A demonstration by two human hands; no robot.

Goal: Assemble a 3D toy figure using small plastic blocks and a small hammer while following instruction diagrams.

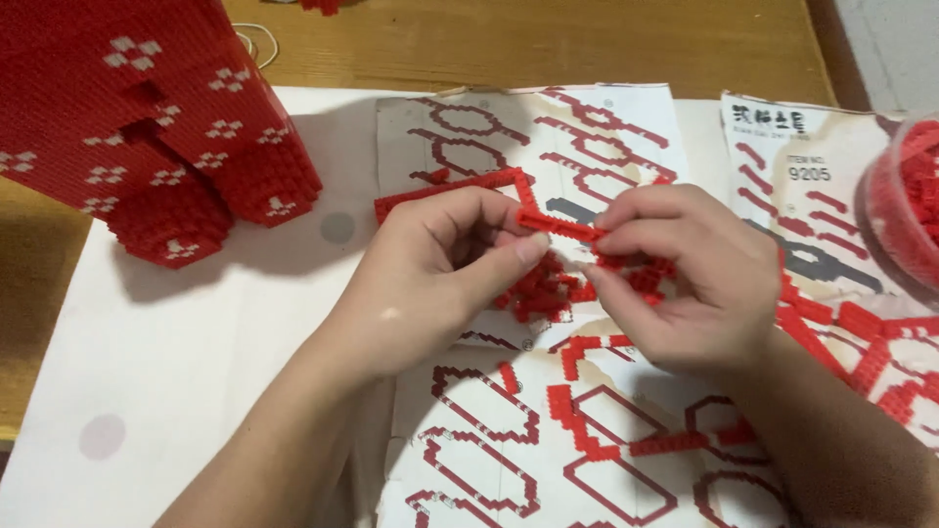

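We count two hands at work, the left hand [430, 264] and the right hand [685, 279], over one wooden desk [528, 44]. One large red block model [147, 117] stands at the far left. Two printed instruction sheets lie side by side, the middle sheet [509, 391] and the right sheet [812, 166]. One clear tub [895, 205] of red pieces sits at the right edge. One heap of loose red bricks [538, 293] lies between the hands, its pieces too many to count.

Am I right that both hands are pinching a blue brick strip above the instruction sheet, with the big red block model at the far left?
Not quite: the strip is red, not blue. In the head view the left hand and right hand pinch a red brick strip above the instruction sheet, and the big red block model stands at the far left.
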